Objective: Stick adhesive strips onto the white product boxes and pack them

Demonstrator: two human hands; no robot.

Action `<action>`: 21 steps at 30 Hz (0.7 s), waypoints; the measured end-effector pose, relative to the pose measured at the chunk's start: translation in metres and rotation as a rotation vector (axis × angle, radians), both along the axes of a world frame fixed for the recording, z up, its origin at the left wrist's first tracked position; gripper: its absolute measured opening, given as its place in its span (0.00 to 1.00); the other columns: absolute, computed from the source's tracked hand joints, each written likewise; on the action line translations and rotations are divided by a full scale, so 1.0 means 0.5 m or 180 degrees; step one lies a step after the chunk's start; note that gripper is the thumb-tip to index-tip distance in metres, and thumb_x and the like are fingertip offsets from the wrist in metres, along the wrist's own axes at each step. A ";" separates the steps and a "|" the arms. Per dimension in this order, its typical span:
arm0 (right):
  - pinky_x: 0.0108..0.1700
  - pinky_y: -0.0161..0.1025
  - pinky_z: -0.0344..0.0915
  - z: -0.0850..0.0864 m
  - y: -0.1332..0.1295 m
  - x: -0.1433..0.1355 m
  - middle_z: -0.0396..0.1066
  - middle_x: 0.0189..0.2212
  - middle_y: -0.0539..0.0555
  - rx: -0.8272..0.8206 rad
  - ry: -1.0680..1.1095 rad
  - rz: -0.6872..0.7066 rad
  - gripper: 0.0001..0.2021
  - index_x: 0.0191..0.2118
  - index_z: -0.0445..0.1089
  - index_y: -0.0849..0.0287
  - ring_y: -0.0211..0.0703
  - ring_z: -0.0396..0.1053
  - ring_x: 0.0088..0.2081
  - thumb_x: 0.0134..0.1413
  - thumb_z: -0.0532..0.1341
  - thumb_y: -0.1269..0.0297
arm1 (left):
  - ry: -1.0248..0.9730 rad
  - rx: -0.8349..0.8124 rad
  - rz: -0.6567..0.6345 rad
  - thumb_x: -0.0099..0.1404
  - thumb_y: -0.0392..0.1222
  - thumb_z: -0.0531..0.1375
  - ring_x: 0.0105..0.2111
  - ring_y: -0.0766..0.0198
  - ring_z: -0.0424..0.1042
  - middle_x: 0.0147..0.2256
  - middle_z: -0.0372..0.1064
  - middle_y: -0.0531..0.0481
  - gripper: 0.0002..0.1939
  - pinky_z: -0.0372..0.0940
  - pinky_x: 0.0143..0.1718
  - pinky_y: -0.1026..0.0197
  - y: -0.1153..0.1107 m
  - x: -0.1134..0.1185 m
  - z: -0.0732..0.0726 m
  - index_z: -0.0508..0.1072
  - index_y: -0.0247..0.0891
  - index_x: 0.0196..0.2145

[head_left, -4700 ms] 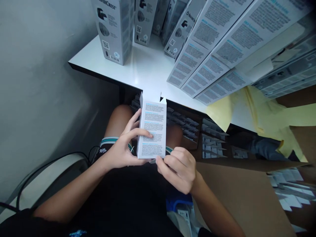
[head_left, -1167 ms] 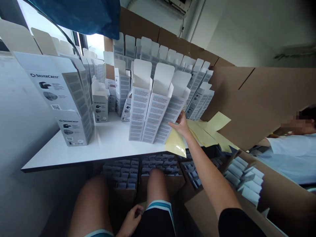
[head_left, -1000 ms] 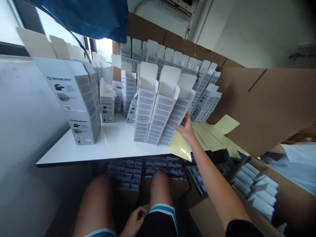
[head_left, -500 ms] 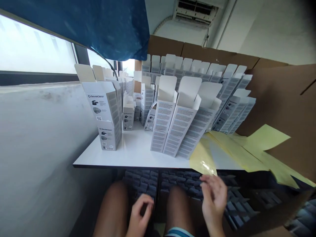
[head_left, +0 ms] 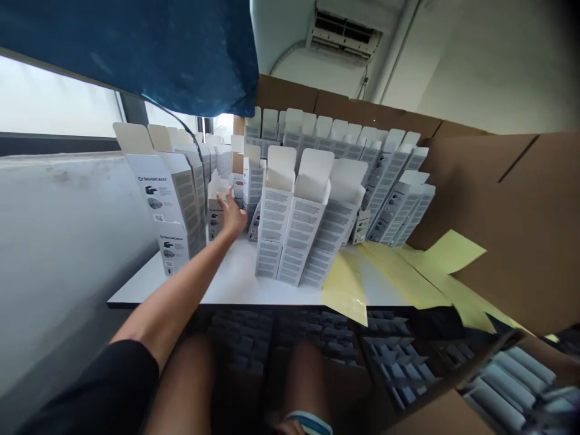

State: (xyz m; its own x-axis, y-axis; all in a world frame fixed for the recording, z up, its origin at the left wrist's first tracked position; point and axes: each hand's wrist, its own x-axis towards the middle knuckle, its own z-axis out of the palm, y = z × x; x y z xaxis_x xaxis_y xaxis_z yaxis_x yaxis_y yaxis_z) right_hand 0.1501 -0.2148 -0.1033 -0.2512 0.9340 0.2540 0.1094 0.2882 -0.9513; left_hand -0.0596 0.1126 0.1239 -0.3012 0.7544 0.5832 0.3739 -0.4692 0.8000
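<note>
My left hand (head_left: pixel 232 217) stretches far over the white table (head_left: pixel 231 278), fingers apart, at the upper right side of a small open-topped SilverCrest box (head_left: pixel 214 211). Whether the fingertips touch that box I cannot tell. To the left of the arm stand tall stacked SilverCrest boxes (head_left: pixel 154 196) with raised flaps. Right of the hand is a group of stacked boxes (head_left: pixel 274 223) showing printed text, also open at the top. Only a sliver of my right hand (head_left: pixel 290 428) shows at the bottom edge by my knee, its fingers mostly out of view.
Yellow sheets (head_left: pixel 348 290) hang over the front edge of the table. Further rows of open boxes (head_left: pixel 385 175) stand at the back right before a cardboard wall (head_left: pixel 471 181). An open carton (head_left: pixel 435 417) with grey-white items stands lower right. A blue sheet (head_left: pixel 181 54) hangs above.
My left hand has gone from above my lap forward to the small box. The right hand has dropped from beside the yellow sheet to the bottom edge. The view has shifted rightward.
</note>
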 end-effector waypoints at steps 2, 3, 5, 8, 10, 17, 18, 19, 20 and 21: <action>0.47 0.47 0.74 -0.020 0.033 -0.005 0.72 0.51 0.55 0.0088 -0.0027 -0.0166 0.12 0.52 0.71 0.49 0.46 0.72 0.47 0.65 0.61 0.58 | 0.0600 -0.0453 0.0205 0.66 0.29 0.58 0.60 0.41 0.64 0.69 0.22 0.17 0.34 0.61 0.56 0.48 0.016 -0.019 0.032 0.50 0.18 0.66; 0.46 0.46 0.74 -0.032 0.043 -0.007 0.72 0.50 0.56 0.0127 -0.0032 -0.0247 0.11 0.51 0.71 0.52 0.45 0.72 0.46 0.66 0.61 0.58 | 0.0902 -0.0705 0.0326 0.65 0.32 0.60 0.59 0.39 0.65 0.70 0.30 0.19 0.33 0.61 0.55 0.45 0.020 -0.028 0.044 0.54 0.20 0.65; 0.42 0.42 0.74 -0.062 0.043 -0.007 0.75 0.45 0.55 0.0187 -0.0039 -0.0390 0.10 0.47 0.73 0.54 0.43 0.74 0.41 0.65 0.60 0.57 | 0.1460 -0.1094 0.0516 0.64 0.38 0.65 0.56 0.42 0.68 0.65 0.52 0.25 0.29 0.64 0.54 0.41 0.025 -0.045 0.062 0.63 0.28 0.60; 0.32 0.38 0.72 -0.120 -0.005 -0.003 0.76 0.31 0.49 0.0207 -0.0067 -0.0541 0.04 0.36 0.78 0.46 0.44 0.75 0.32 0.57 0.65 0.60 | 0.2227 -0.1387 0.0695 0.68 0.46 0.61 0.51 0.51 0.72 0.54 0.69 0.40 0.20 0.68 0.52 0.43 0.018 -0.062 0.076 0.70 0.35 0.54; 0.30 0.38 0.71 -0.158 -0.049 -0.005 0.74 0.26 0.48 0.0252 -0.0130 -0.0669 0.05 0.33 0.79 0.45 0.45 0.75 0.29 0.50 0.66 0.63 | 0.2673 -0.1434 0.0693 0.70 0.47 0.59 0.48 0.55 0.73 0.50 0.72 0.43 0.17 0.69 0.50 0.46 0.000 -0.065 0.086 0.71 0.35 0.50; 0.32 0.34 0.72 -0.111 -0.051 0.010 0.78 0.29 0.52 0.0671 -0.0451 -0.2148 0.09 0.39 0.75 0.57 0.42 0.77 0.29 0.59 0.57 0.68 | 0.3514 -0.1061 0.0433 0.73 0.43 0.53 0.45 0.53 0.72 0.45 0.73 0.42 0.14 0.68 0.45 0.48 -0.104 -0.054 0.141 0.74 0.34 0.47; 0.32 0.34 0.72 -0.080 -0.030 0.030 0.77 0.28 0.52 0.0866 -0.0516 -0.2361 0.08 0.39 0.75 0.58 0.42 0.76 0.29 0.59 0.57 0.68 | 0.3546 -0.1035 0.0450 0.72 0.41 0.52 0.45 0.51 0.72 0.44 0.74 0.41 0.14 0.67 0.43 0.48 -0.121 -0.052 0.145 0.75 0.34 0.46; 0.33 0.35 0.72 -0.047 -0.008 0.055 0.76 0.29 0.53 0.0962 -0.0550 -0.2516 0.08 0.40 0.74 0.58 0.43 0.76 0.30 0.60 0.57 0.67 | 0.3575 -0.1030 0.0457 0.71 0.40 0.53 0.44 0.49 0.72 0.43 0.74 0.41 0.13 0.67 0.42 0.48 -0.140 -0.050 0.148 0.75 0.35 0.46; 0.33 0.36 0.72 -0.016 0.014 0.083 0.75 0.31 0.54 0.1027 -0.0574 -0.2673 0.09 0.41 0.73 0.58 0.43 0.75 0.31 0.61 0.56 0.67 | 0.3606 -0.1035 0.0443 0.70 0.39 0.54 0.42 0.49 0.72 0.42 0.75 0.41 0.12 0.67 0.41 0.48 -0.159 -0.048 0.147 0.76 0.36 0.45; 0.34 0.38 0.72 0.013 0.036 0.112 0.73 0.35 0.56 0.1094 -0.0608 -0.2839 0.09 0.42 0.72 0.59 0.44 0.74 0.34 0.61 0.55 0.67 | 0.3641 -0.1052 0.0407 0.69 0.38 0.55 0.41 0.49 0.72 0.41 0.75 0.42 0.12 0.67 0.40 0.49 -0.178 -0.045 0.145 0.77 0.38 0.44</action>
